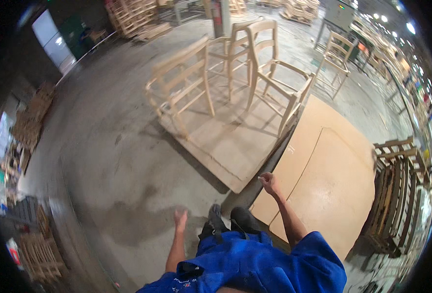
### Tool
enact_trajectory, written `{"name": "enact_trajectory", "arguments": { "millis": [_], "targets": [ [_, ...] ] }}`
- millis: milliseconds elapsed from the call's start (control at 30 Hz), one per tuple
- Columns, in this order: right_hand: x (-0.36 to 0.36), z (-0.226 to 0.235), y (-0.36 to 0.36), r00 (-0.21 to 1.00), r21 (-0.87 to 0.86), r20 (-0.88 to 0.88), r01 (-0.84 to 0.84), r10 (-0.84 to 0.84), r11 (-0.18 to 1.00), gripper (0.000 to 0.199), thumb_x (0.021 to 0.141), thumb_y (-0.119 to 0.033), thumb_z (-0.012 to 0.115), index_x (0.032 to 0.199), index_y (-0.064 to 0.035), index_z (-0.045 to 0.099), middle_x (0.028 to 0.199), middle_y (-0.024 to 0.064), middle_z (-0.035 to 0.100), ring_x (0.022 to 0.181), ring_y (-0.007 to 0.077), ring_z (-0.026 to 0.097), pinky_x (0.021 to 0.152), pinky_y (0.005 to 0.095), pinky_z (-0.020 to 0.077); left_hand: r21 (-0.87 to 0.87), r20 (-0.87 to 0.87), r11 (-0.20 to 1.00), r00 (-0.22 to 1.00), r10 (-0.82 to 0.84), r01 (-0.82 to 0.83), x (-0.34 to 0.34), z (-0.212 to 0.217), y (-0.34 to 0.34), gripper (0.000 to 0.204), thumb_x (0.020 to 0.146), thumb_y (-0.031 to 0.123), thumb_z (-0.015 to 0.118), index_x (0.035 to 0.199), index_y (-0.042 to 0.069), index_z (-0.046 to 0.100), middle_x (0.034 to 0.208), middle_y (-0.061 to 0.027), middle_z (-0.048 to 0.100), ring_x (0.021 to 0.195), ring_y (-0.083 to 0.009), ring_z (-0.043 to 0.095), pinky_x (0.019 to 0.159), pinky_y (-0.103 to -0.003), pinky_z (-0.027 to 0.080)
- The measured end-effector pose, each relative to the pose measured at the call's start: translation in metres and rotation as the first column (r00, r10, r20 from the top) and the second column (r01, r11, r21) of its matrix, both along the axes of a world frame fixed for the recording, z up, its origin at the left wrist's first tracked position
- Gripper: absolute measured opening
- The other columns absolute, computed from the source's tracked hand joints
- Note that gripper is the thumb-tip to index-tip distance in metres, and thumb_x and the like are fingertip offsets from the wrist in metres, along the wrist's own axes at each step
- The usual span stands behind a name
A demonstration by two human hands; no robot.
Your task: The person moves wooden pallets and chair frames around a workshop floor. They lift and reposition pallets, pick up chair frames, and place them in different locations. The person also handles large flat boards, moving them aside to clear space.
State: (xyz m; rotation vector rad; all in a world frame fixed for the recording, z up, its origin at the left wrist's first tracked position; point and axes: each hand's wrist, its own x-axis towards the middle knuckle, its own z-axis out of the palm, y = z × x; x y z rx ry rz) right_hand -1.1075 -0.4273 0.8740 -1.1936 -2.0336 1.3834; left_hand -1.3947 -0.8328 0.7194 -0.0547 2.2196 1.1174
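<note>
My left hand (180, 218) hangs low over the concrete floor, smeared by motion, so its fingers do not show clearly. My right hand (269, 182) is in the air near the corner of a wooden platform (230, 158); its fingers are curled, and what they hold, if anything, is hidden. Ahead of me, bare wooden chair frames without seats stand upright on that platform: a left chair frame (187, 72), a right chair frame (275, 41) and another behind them. A light brown board (333, 190) with a thin dark line across it lies under my right forearm, beside the platform.
Stacked wooden pallets (391, 205) stand at the right, beyond the board. Another chair frame (337, 51) is on the floor at the far right. More wooden stacks (133, 17) are at the back, near a post (220, 19). Several wooden pieces (35, 115) line the left side.
</note>
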Motion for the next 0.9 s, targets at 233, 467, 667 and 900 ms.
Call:
{"name": "enact_trajectory", "arguments": {
  "millis": [233,467,667,900],
  "targets": [
    [-0.111,0.079,0.238,0.932,0.121,-0.146,0.349,-0.331,0.929,0.019,0.082,-0.016,0.063,0.09,0.0015,0.06,0.069,0.0097,0.063,0.061,0.0146,0.056,0.058,0.0293,0.0459,0.389,-0.7,0.665,0.674,-0.238,0.638,-0.218,0.361,0.526,0.047,0.082,0.024,0.064,0.119,0.001,0.048,0.104,-0.0124,0.058,0.097,-0.0221,0.057,0.084,-0.034,0.046],
    [-0.258,0.162,0.631,0.855,0.316,-0.457,0.415,-0.246,0.853,0.017,0.082,-0.009,0.063,0.097,-0.0018,0.06,0.08,0.0124,0.064,0.068,0.0147,0.058,0.063,0.028,0.0464,0.146,-0.924,0.635,0.333,-0.186,0.758,-0.239,0.486,0.921,0.065,0.073,0.032,0.072,0.123,0.0,0.046,0.112,-0.0164,0.056,0.104,-0.0246,0.054,0.089,-0.037,0.041],
    [-0.409,0.18,0.906,0.793,0.493,-0.609,0.381,-0.003,0.782,0.017,0.079,-0.005,0.065,0.095,-0.0026,0.061,0.08,0.0121,0.063,0.068,0.0195,0.06,0.061,0.0302,0.0467,-0.263,-0.915,0.666,0.038,-0.401,0.698,-0.316,0.455,1.207,0.088,0.066,0.042,0.075,0.13,-0.002,0.035,0.126,-0.0224,0.045,0.117,-0.0314,0.042,0.098,-0.044,0.032],
    [-0.48,0.178,1.025,0.78,0.678,-0.58,0.303,0.234,0.67,0.019,0.075,-0.007,0.064,0.094,-0.003,0.06,0.076,0.0107,0.058,0.067,0.0258,0.056,0.057,0.0334,0.0466,-0.548,-0.649,0.537,0.078,-0.756,0.641,-0.318,0.42,1.31,0.104,0.055,0.039,0.08,0.138,0.006,0.027,0.122,-0.018,0.046,0.114,-0.0342,0.044,0.099,-0.047,0.03]
  ]
}}
